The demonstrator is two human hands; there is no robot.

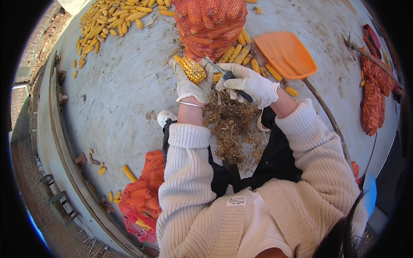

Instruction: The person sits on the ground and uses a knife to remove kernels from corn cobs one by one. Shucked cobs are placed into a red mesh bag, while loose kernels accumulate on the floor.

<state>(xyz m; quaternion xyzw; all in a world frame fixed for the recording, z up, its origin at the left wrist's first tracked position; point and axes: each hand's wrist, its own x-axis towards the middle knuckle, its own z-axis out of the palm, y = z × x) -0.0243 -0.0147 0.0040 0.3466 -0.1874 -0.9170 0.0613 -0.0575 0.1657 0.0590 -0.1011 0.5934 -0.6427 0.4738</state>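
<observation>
A yellow corn cob (192,70) rests in my gloved left hand (192,88), its kernels facing up and some gaps showing between them. My right hand (250,80), also in a whitish glove, grips a screwdriver (229,76) with a dark handle. The metal shaft points up and left, and its tip is beside the left hand's fingers, close to the cob but apart from its middle. Below both hands, loose kernels and brown chaff (230,129) cover the floor between my legs. Directly beyond the hands stands a red mesh sack (211,27) full of cobs.
Several loose cobs (237,54) lie against the sack. An orange shovel (287,54) with a long handle is at the right. A big corn heap (113,19) spreads at upper left. More mesh sacks lie at far right (372,93) and lower left (142,196). A ledge (61,142) borders the left side.
</observation>
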